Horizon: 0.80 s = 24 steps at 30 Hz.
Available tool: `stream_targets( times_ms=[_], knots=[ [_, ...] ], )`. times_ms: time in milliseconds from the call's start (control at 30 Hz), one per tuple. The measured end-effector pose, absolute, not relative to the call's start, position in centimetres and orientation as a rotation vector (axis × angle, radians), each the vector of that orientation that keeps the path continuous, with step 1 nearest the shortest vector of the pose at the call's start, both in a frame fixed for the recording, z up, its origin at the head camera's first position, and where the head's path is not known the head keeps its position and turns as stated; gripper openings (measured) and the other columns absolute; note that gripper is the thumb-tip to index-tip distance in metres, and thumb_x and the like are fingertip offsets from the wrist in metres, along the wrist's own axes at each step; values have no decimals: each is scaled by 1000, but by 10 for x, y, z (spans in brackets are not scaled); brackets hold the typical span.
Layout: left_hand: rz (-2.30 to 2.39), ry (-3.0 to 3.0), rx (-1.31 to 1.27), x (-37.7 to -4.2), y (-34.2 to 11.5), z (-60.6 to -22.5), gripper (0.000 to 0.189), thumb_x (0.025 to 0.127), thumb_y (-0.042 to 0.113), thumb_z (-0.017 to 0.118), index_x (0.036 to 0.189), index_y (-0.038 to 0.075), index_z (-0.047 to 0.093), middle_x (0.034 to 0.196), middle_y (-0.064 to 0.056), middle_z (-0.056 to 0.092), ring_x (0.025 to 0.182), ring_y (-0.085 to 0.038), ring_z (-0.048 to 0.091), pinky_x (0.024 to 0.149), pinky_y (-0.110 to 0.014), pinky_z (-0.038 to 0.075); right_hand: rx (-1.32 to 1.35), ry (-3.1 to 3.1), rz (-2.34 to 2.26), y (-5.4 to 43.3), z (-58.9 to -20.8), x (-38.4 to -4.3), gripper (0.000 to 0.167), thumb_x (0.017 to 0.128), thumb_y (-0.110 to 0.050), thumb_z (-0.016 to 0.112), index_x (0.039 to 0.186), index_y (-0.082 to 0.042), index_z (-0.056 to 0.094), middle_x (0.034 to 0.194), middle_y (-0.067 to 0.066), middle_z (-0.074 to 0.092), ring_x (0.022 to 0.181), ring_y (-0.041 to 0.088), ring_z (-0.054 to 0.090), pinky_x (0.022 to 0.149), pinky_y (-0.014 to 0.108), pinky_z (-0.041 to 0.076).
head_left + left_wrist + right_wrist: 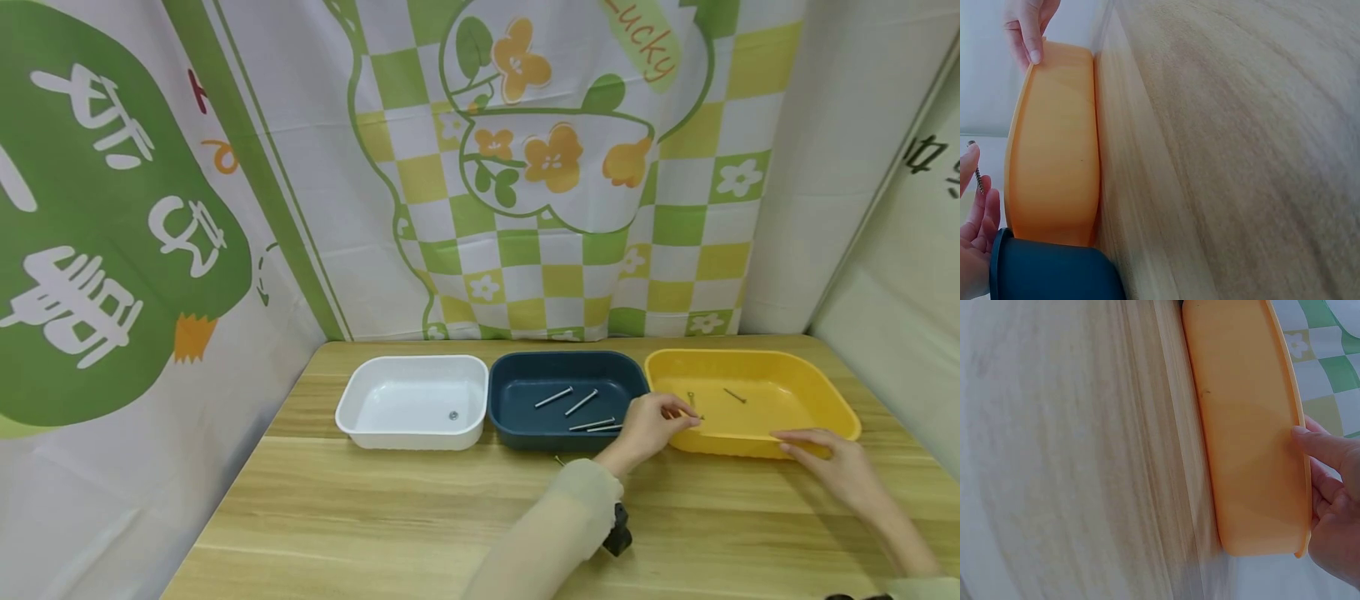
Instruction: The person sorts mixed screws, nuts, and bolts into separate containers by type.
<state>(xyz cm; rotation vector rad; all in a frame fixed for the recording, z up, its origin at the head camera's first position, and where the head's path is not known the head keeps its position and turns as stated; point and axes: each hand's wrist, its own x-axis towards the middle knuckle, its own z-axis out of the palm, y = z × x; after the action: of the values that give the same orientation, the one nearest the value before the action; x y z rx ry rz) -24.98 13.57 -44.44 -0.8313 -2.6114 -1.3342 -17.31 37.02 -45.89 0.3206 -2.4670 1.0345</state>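
My left hand point(647, 427) is over the left front corner of the yellow bin point(780, 443). Between its thumb and a fingertip it pinches a screw point(979, 178), whose thread shows in the left wrist view. At the bin's front rim, toward the right, my right hand point(836, 462) grips the edge, with the thumb point(1316, 445) on the outer side and fingers behind. Inside the yellow bin lie a dark screw point(735, 396) and another small screw point(692, 399). The left hand and forearm cover part of the dark blue bin's front right corner.
Several long silver bolts point(581, 402) lie in the dark blue bin point(525, 439). Left of it stands a white bin point(420, 440) with a small nut point(453, 415) inside. Part of a screw point(559, 460) shows on the wooden table point(390, 517) by the left sleeve. Printed cloth point(540, 275) hangs behind.
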Motion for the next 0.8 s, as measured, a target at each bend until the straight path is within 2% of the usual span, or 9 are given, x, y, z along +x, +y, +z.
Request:
stream_targets(
  times_ms=[400, 567, 800],
  knots=[
    [-1123, -2671, -754, -246, 141, -443, 9, 75, 32, 68, 80, 26, 71, 72, 19, 56, 60, 9, 41, 51, -6, 30, 323, -2456, 1061, 369, -458, -173, 17, 80, -4, 63, 93, -13, 69, 92, -39, 47, 91, -27, 34, 72, -4, 22],
    [-1095, -2695, -754, -246, 141, -442, 9, 76, 33, 68, 80, 26, 71, 72, 19, 55, 61, 9, 41, 52, -6, 29, 322, -2449, 1047, 369, -459, -173, 17, 80, -4, 63, 91, -14, 69, 91, -39, 47, 90, -27, 33, 72, -4, 22],
    [-1132, -2728, -809, -248, 137, -440, 13, 78, 28, 67, 89, 22, 71, 73, 14, 58, 61, 6, 43, 53, -5, 31, 319, -2458, 1044, 370, -459, -174, 17, 80, -5, 63, 91, -15, 70, 90, -39, 47, 90, -28, 33, 72, -4, 22]
  ],
)
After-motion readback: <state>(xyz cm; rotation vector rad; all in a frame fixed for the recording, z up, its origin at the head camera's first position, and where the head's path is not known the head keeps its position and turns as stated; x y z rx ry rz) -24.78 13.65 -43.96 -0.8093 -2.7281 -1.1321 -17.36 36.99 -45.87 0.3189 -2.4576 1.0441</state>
